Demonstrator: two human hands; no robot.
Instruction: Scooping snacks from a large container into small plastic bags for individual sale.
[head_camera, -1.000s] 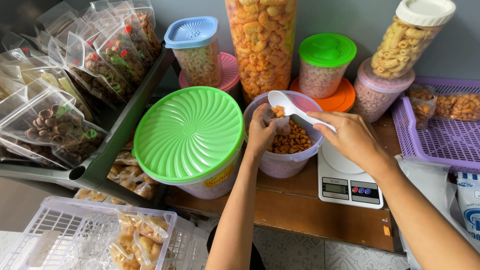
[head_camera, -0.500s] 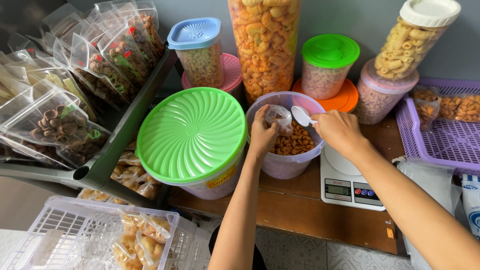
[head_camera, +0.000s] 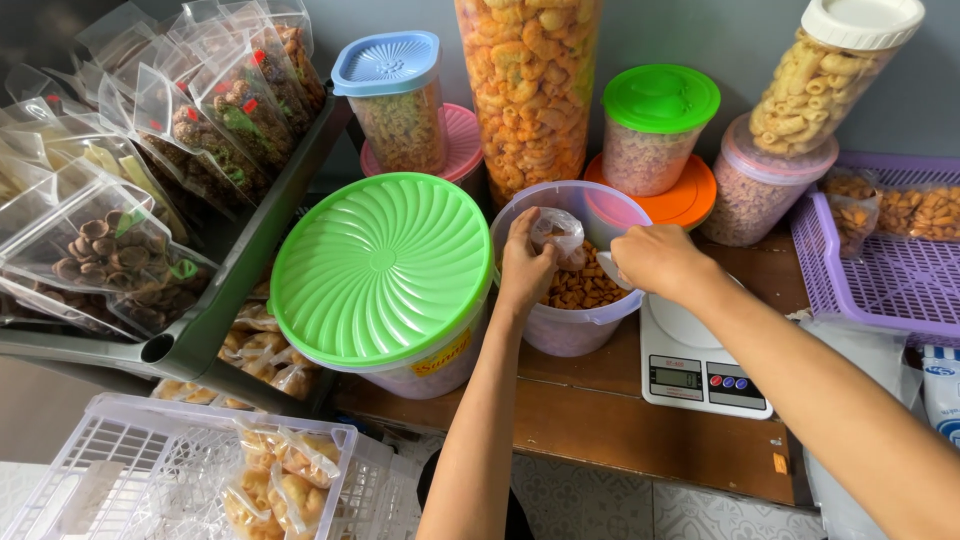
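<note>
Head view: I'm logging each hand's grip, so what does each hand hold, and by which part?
Left hand pinches a small clear bag at its mouth. Right hand grips a white scoop by its handle, mostly hidden.

A grey wall (head_camera: 700, 40) backs the brown wooden table (head_camera: 600, 430) — below, seemingly pale tiled floor (head_camera: 640, 510).

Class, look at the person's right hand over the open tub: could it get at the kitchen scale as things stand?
Probably yes. The right hand hovers at the tub's rim, directly above the scale, whose white platform and front panel lie bare. Nothing stands between them, though the hand seems to hold a white scoop.
</note>
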